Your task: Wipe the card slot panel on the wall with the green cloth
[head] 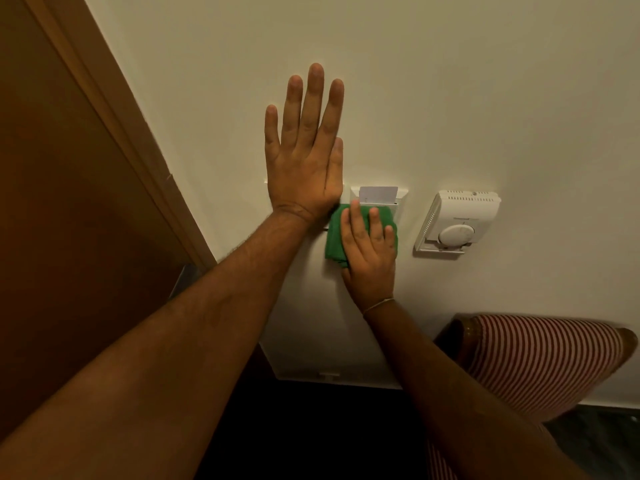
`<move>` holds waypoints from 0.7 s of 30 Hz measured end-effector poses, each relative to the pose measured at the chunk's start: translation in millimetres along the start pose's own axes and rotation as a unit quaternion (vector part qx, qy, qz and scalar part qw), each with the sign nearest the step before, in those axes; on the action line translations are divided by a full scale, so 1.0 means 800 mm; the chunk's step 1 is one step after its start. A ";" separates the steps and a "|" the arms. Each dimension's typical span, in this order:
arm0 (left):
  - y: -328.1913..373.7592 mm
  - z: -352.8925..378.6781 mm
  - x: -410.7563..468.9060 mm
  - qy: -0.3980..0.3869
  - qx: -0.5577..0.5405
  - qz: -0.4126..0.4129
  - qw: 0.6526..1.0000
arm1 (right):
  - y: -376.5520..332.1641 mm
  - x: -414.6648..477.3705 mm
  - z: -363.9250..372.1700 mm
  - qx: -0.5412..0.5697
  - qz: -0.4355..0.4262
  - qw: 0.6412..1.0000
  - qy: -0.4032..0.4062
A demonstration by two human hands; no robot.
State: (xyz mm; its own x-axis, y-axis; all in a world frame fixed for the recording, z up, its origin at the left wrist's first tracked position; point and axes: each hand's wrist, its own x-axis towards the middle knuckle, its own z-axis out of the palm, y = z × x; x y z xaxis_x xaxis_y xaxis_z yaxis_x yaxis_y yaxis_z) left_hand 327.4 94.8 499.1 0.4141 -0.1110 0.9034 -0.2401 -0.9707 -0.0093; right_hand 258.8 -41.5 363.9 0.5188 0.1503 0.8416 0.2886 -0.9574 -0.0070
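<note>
The white card slot panel is on the wall at centre, with a pale card standing in its top slot. My right hand presses the folded green cloth flat against the lower part of the panel, fingers pointing up, so most of the panel is hidden. My left hand lies flat on the wall just left of the panel, fingers spread and pointing up, and covers a second wall plate of which only thin edges show.
A white thermostat with a round dial is on the wall right of the panel. A brown wooden door and frame fill the left. A red-and-white striped chair stands low at the right. A white box is fixed lower on the wall.
</note>
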 end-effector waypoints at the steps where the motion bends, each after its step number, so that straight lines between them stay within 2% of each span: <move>1: 0.000 0.000 0.000 0.001 -0.004 -0.004 1.000 | 0.006 -0.002 -0.001 -0.006 -0.019 1.000 -0.002; 3: 0.000 0.001 -0.001 0.005 -0.006 -0.008 1.000 | 0.019 -0.005 -0.005 -0.008 -0.008 1.000 -0.004; 7: -0.003 0.000 -0.001 0.004 0.000 0.001 1.000 | 0.031 -0.008 -0.013 0.012 0.134 0.991 -0.012; 9: -0.001 -0.002 0.000 0.002 -0.001 0.000 1.000 | 0.027 -0.006 -0.012 0.039 0.150 0.988 -0.013; 16: 0.002 -0.003 -0.001 0.002 -0.002 -0.004 1.000 | 0.006 -0.003 0.002 0.018 0.056 0.998 0.005; 21: 0.000 -0.001 -0.001 0.009 0.017 -0.001 1.000 | 0.016 -0.019 0.004 -0.019 -0.023 0.999 -0.020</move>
State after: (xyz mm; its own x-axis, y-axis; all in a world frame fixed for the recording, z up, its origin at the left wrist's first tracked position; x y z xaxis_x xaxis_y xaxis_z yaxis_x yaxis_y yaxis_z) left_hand 326.5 94.7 498.4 0.3996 -0.1047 0.9107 -0.2084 -0.9778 -0.0210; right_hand 257.6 -54.8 349.4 0.5374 0.2033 0.8185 0.2825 -0.9578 0.0525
